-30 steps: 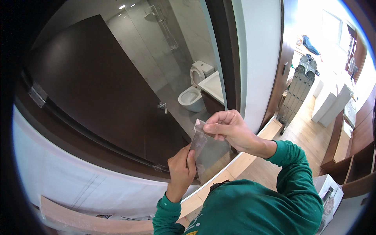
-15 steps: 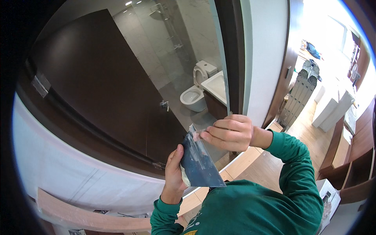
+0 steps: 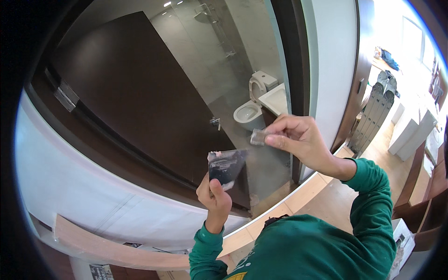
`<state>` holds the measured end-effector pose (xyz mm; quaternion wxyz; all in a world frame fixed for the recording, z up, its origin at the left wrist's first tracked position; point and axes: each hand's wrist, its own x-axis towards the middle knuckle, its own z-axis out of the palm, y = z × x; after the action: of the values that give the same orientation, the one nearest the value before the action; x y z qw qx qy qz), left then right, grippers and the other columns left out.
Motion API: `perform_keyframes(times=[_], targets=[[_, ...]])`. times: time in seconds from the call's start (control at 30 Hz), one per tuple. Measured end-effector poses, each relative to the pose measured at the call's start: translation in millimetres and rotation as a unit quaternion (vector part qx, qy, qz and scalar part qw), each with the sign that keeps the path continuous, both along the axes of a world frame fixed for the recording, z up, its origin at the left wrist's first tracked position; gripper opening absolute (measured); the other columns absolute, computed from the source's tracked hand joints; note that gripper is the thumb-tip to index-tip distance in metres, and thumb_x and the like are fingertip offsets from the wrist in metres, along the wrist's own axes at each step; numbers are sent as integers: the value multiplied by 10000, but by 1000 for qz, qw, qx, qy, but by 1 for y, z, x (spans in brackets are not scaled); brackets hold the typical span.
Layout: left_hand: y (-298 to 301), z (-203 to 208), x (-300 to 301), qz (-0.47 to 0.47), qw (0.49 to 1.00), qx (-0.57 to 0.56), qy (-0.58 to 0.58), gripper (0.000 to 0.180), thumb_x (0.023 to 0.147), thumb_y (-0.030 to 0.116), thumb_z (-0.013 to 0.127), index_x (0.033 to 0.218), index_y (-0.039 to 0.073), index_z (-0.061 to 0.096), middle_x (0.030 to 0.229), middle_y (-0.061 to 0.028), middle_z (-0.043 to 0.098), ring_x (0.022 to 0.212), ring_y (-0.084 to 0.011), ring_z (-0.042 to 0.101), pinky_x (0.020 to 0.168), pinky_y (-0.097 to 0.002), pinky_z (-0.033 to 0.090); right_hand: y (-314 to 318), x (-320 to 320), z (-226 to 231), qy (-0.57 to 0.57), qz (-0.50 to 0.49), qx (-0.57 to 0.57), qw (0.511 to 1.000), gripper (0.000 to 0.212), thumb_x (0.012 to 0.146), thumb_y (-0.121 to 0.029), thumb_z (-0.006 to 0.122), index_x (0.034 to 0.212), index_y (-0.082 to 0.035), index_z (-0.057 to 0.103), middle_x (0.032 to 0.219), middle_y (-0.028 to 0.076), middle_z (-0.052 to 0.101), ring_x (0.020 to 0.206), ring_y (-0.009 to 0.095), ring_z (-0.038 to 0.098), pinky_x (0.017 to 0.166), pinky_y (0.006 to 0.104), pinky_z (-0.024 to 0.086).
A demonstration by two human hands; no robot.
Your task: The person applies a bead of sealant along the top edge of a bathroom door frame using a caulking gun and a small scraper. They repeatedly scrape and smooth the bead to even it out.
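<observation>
Left hand: thumb across the near face, fingers behind, gripping a dark plate by its lower end.
Dark plate: held up in front of the green sweatshirt, smeared grey-white over its face, with a pinkish lump of paste at the upper left corner.
Right hand: pinching a small pale piece between thumb and fingertips; it's blurred, so I can't swear to what it is.
Gap: the small piece sits just beside the plate's upper right corner, apart from it as far as I can see.
Behind them: a dark door standing ajar, a toilet beyond, and a folded ladder off to the right.
Step in hand: I'd call it working paste on the plate with the small piece, between strokes.
Next stroke: would call for a steady plate, face turned up, and the piece's edge laid flat against it.
</observation>
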<state>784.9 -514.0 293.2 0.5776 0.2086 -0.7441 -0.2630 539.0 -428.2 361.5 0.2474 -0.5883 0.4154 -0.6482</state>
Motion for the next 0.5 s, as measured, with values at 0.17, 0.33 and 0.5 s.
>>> perform_keyframes(times=[0.17,0.33,0.5], targets=[[-20,12,-4,63,954,-289,-55,503,1100,344,419,1241,-98,614,1077,-249,722,874,-371,740,724,-357,587,9,26,2,-178,194,201,944,164,953,-152,740,1004,3,750,890,49,731,748,56,601,636,195,431],[-22,29,-9,69,925,-356,-113,570,1113,382,359,1212,-116,618,1101,-266,720,965,-393,744,821,-417,605,5,33,4,-233,240,243,911,173,943,-210,744,996,-47,767,876,28,731,739,63,546,621,213,380],[-25,38,-11,62,904,-396,-150,494,1107,329,402,1257,-88,621,1127,-271,714,1014,-402,730,834,-427,612,6,29,5,-248,240,202,917,159,944,-199,740,977,-45,767,858,34,725,720,56,537,615,213,380]])
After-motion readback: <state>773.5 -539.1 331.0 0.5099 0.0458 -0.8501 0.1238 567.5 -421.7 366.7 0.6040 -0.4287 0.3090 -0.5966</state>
